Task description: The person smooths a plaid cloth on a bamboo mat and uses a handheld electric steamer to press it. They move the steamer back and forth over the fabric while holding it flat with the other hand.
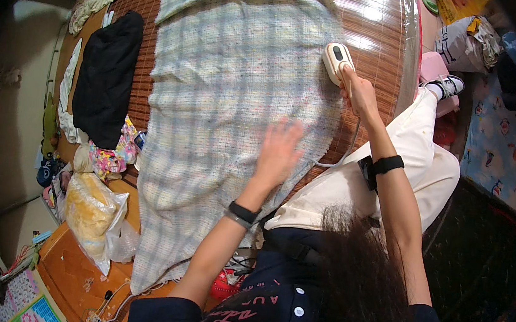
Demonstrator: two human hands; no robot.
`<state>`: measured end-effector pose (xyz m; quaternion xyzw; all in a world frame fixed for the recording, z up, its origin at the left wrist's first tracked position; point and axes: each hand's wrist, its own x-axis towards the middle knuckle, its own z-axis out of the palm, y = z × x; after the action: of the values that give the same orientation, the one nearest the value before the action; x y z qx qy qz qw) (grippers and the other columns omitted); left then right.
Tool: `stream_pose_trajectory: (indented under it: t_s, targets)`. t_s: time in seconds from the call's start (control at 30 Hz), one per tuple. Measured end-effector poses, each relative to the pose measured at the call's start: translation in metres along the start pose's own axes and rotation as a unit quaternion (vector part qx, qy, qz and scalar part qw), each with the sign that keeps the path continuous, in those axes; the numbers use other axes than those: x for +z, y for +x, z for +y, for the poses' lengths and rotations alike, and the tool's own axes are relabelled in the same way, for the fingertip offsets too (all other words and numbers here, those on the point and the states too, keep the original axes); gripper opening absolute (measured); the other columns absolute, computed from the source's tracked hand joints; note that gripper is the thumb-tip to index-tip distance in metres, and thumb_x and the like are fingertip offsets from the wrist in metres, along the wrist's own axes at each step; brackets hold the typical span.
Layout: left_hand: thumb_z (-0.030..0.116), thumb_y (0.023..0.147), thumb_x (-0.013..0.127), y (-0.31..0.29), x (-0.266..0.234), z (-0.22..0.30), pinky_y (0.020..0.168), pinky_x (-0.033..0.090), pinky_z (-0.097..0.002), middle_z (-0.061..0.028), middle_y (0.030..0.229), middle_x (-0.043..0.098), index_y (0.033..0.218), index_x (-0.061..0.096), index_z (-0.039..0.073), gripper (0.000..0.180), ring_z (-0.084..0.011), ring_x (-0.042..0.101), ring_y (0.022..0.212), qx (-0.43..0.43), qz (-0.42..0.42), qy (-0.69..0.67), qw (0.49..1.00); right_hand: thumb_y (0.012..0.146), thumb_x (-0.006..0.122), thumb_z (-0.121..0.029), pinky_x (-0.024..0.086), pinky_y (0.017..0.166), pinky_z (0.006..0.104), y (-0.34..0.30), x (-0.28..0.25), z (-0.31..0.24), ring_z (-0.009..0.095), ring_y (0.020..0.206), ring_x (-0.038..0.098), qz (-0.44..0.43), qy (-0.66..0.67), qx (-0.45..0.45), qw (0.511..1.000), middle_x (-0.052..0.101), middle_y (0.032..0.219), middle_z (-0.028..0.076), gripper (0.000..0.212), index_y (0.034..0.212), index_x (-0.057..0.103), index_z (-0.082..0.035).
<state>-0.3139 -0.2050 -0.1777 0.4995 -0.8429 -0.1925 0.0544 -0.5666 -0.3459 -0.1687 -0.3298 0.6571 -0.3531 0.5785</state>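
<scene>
A pale plaid cloth (pixel 227 100) in blue, white and yellow tones lies spread over a brown slatted mat, with folds along it. My left hand (pixel 279 152) is over the cloth with its fingers spread and holds nothing; it looks slightly blurred. My right hand (pixel 358 93) grips a small white mini iron (pixel 335 60) with a dark oval on its top. The iron is at the cloth's upper right edge, and its underside is hidden. From it a pale cord (pixel 340 162) runs down beside the cloth toward my lap.
Left of the cloth lie a folded black garment (pixel 108 77), a floral cloth (pixel 116 151) and a clear bag with something yellow (pixel 90 209). My legs in white trousers (pixel 390 170) are at the mat's right edge. Bags (pixel 468 45) stand at the upper right.
</scene>
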Motion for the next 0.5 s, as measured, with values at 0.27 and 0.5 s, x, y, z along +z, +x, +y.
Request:
stream_pose_trajectory:
  t_s: [0.27, 0.5]
  targets:
    - [0.047, 0.105, 0.049, -0.005, 0.015, 0.082, 0.116, 0.027, -0.0610, -0.0150, 0.165, 0.032, 0.147, 0.055, 0.009, 0.057, -0.0411, 0.028, 0.149, -0.092, -0.064, -0.032, 0.993, 0.080, 0.064, -0.082, 0.050, 0.052, 0.0345, -0.055, 0.021, 0.013, 0.018, 0.055, 0.064, -0.166, -0.247, -0.007, 0.955, 0.060, 0.056, 0.009, 0.086, 0.076, 0.077, 0.002]
    - [0.056, 0.102, 0.048, -0.005, 0.007, 0.085, 0.103, 0.038, -0.0639, -0.0175, 0.159, 0.035, 0.148, 0.054, 0.013, 0.063, -0.0400, 0.040, 0.136, -0.139, -0.150, -0.129, 0.970, 0.075, 0.063, -0.088, 0.051, 0.055, 0.0364, -0.039, 0.024, 0.025, 0.022, 0.057, 0.066, -0.232, -0.324, 0.003, 0.917, 0.064, 0.059, 0.011, 0.090, 0.063, 0.072, 0.001]
